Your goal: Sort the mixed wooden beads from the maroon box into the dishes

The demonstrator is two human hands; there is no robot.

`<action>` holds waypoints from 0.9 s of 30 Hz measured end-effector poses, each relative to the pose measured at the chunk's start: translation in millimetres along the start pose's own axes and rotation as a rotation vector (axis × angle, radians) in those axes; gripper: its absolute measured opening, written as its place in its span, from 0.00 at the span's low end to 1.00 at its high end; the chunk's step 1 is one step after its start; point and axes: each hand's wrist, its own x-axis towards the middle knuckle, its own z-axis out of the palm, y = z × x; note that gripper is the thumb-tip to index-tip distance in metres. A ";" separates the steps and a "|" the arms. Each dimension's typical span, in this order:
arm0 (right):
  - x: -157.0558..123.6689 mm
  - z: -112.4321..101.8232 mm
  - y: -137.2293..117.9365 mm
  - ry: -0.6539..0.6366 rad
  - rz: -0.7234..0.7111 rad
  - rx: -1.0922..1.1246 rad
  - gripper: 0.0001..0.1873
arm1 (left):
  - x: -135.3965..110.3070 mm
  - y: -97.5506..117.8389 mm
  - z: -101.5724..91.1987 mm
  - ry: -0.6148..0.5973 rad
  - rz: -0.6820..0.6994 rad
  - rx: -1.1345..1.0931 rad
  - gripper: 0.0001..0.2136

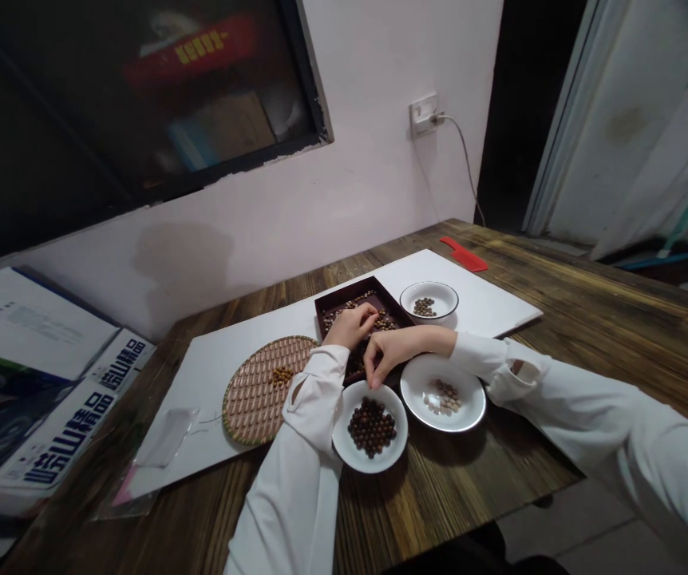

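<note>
Our left grip (349, 326), half-closed, sits among beads (385, 324) in the dark tray (338, 292); our right grip (383, 351) curls beside a white bowl (342, 444), its hold unclear.

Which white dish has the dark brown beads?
The dish nearest the camera, just below the right hand. The dish to its right holds pale beads; the far, smaller dish holds olive-brown ones.

Lots of small round brown beads (385, 323) lie spread out in a dark red tray (344, 289). Right by the tray, a white bowl (342, 439) holds a round pile of darker beads (371, 427).
</note>
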 end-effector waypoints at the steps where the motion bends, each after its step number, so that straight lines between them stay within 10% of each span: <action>1: 0.1 -0.2 0.3 -0.002 0.002 0.006 0.16 | 0.1 -0.2 0.0 0.004 0.003 -0.012 0.07; 27: -0.3 -1.8 0.2 -0.016 0.007 0.027 0.18 | -0.8 4.7 -3.5 0.063 -0.051 -0.136 0.03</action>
